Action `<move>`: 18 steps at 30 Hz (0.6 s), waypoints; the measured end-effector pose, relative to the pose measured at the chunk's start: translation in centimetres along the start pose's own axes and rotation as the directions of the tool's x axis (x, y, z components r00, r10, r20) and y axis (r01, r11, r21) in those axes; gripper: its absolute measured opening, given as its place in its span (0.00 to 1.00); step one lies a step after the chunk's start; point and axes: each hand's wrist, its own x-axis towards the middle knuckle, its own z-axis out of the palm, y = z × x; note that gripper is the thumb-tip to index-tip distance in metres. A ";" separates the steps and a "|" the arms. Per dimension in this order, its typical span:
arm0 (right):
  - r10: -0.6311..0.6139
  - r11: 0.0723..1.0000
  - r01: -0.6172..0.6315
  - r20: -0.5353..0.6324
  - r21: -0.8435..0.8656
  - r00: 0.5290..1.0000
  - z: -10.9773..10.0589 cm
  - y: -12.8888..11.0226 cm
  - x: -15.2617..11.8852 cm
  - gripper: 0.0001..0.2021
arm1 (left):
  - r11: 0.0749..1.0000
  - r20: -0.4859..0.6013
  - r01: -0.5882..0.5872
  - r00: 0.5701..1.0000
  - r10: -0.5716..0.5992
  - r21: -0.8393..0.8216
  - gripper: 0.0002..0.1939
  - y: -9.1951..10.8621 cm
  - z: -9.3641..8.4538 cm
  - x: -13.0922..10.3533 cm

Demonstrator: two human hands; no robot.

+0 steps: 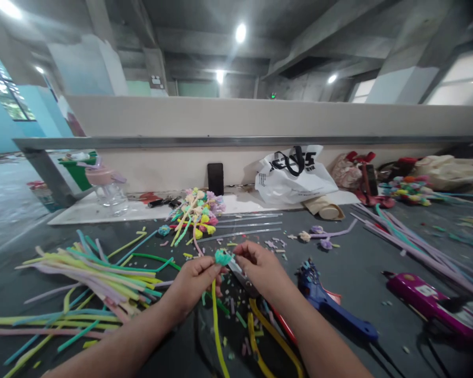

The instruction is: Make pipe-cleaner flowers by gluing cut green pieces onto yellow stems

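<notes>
My left hand (200, 278) is closed, pinching a small teal fuzzy pipe-cleaner flower (223, 256) between thumb and fingertips. A yellow pipe cleaner (216, 328) hangs below the flower toward the table's front edge. Just right of the flower, my right hand (260, 265) has its thumb and fingers drawn together; what they pinch, if anything, is too small to make out. Scissors with yellow handles (253, 336) lie beneath the right hand, blades toward the flower, partly hidden by it.
Loose pipe cleaners (98, 273) are heaped at left. Finished fuzzy flowers (199, 210) lie behind my hands, near a phone (215, 178). A blue glue gun (335, 304) and a magenta tool (429, 299) with cords lie at right. A white bag (295, 181) stands behind. Clippings litter the dark tabletop.
</notes>
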 end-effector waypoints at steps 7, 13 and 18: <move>0.082 0.949 -0.139 0.206 0.282 0.975 0.2 -1.0 -0.5 0.11 | 0.952 0.059 0.102 0.994 -0.089 -0.288 0.15 0.3 0.2 0.0; 0.068 0.915 -0.146 0.211 0.377 0.975 0.3 0.2 -0.1 0.21 | 0.945 0.141 0.097 0.989 -0.055 -0.313 0.14 0.3 0.3 -0.1; 0.021 0.892 -0.113 0.210 0.438 0.978 0.4 -0.1 -0.3 0.26 | 0.956 0.170 0.102 0.984 -0.056 -0.274 0.14 0.1 0.4 -0.3</move>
